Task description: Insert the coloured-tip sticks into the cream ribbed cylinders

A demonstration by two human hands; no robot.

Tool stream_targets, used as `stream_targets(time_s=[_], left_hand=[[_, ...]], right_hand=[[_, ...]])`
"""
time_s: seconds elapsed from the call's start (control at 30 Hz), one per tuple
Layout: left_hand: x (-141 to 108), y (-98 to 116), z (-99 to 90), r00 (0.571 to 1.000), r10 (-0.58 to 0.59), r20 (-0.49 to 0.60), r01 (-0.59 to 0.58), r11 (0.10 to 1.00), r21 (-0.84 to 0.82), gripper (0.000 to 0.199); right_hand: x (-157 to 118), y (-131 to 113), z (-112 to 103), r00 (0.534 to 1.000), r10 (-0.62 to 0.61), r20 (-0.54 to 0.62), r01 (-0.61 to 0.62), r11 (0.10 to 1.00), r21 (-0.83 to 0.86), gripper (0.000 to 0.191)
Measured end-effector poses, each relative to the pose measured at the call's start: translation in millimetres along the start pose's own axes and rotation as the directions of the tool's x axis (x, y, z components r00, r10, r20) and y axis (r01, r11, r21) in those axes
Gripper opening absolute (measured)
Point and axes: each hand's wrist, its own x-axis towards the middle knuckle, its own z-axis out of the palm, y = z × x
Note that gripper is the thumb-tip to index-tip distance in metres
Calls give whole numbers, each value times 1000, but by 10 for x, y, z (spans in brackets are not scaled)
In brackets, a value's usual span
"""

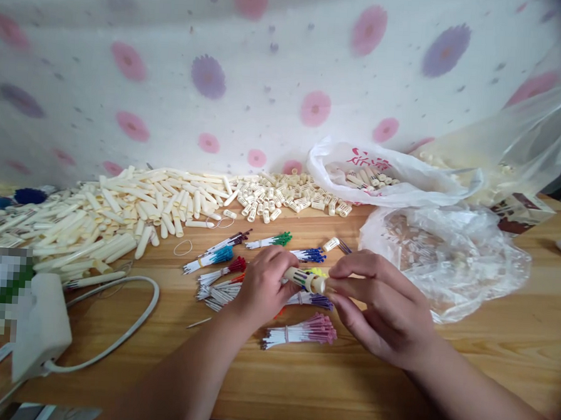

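Observation:
My left hand [270, 281] is closed around a cream slotted pen barrel [299, 277], with dark coloured strips showing in its slots. The barrel points to the right and ends in a round cream ring [320, 285]. At that ring end my right hand [382, 297] has its thumb and fingertips pinched together; what lies between them is too small to make out. Under and around the hands lie bundles of white pen refills with coloured tips: pink [302, 331], blue [310, 255], green [270, 240], light blue [209, 258] and red [221, 271].
A heap of cream pen tubes [154, 197] spreads across the back left, beside a pile of short slotted barrels [281, 194]. A white bag [404, 191] holds assembled barrels; a clear bag [470, 264] holds small clear pieces. A white power adapter [43, 326] with its cable stands left.

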Motion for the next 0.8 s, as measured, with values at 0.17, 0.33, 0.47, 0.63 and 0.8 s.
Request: stream_targets(time_s=[0.17,0.33,0.47,0.63,0.8], left_hand=[[-3,-29,46,1000,-30,10,31,991,-129,16],[-7,-16,71,995,-92,39,98,974,-204,12],[-9,1,61,992,-103,69,114,976,-185,10],[-19,-15,65,997,-70,36,74,990,-120,9],[-16,-7,57,998,-49,24,46,994,104,16]], right_hand=[[13,-19,3,1000,1,-1,-1,1000,12,18],[12,-66,6,1000,6,5,-6,1000,4,19],[15,-90,16,1000,-10,11,10,999,-35,18],[-5,-69,55,999,11,40,-10,999,-36,19],[-25,-24,66,980,176,98,-177,984,8,16]])
